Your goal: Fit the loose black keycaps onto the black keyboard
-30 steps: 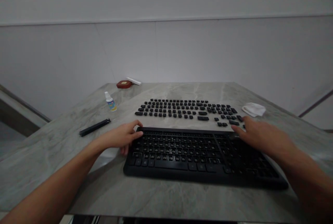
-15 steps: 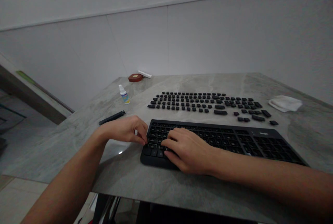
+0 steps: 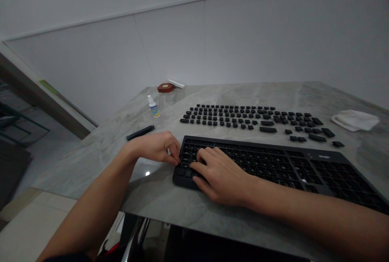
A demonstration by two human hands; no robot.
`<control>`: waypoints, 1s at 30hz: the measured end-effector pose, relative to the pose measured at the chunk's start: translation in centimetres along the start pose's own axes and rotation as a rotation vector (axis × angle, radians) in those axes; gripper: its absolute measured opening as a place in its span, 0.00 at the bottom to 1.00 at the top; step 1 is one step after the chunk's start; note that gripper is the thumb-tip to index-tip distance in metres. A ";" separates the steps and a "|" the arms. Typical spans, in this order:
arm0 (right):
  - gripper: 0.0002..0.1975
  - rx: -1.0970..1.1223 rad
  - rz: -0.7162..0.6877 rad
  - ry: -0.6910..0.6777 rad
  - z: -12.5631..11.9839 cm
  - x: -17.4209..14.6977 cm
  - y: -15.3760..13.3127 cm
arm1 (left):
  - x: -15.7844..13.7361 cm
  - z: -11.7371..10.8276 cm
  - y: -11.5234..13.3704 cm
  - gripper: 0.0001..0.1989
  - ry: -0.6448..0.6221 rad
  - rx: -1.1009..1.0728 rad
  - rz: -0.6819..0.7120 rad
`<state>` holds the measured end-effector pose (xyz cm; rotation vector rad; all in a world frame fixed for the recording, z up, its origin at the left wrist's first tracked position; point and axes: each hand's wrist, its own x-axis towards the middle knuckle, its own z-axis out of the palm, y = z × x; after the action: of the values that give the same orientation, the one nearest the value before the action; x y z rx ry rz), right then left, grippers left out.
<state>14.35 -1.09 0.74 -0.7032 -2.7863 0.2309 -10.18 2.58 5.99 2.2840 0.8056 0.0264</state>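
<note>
A black keyboard lies across the grey table, most of its key positions bare of caps. Several keycaps sit in its front left corner. At the left edge of the keyboard, my left hand has its thumb and fingertips pinched together; whatever is between them is hidden. My right hand rests on the left part of the keyboard, thumb and forefinger apart near the front row, fingers bent. Its palm covers part of the keys. Loose black keycaps are laid out in rows behind the keyboard.
Left of the loose keycaps stands a small spray bottle, with a dark strip in front of it. A brown case and a white object lie by the wall. A white cloth is at the right.
The view has shifted, so the table things appear farther right. Both hands stay at the keyboard's left end, with the left fingertips still pinched at its edge.
</note>
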 end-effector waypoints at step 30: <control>0.11 0.102 0.047 0.093 0.6 -0.1 0.2 | 0.2 0.4 -0.1 0.06 0.006 0.071 0.008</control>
<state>14.31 -1.02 0.10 -0.7354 -2.6519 0.3376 -9.96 2.46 5.57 2.3554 0.8117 0.0079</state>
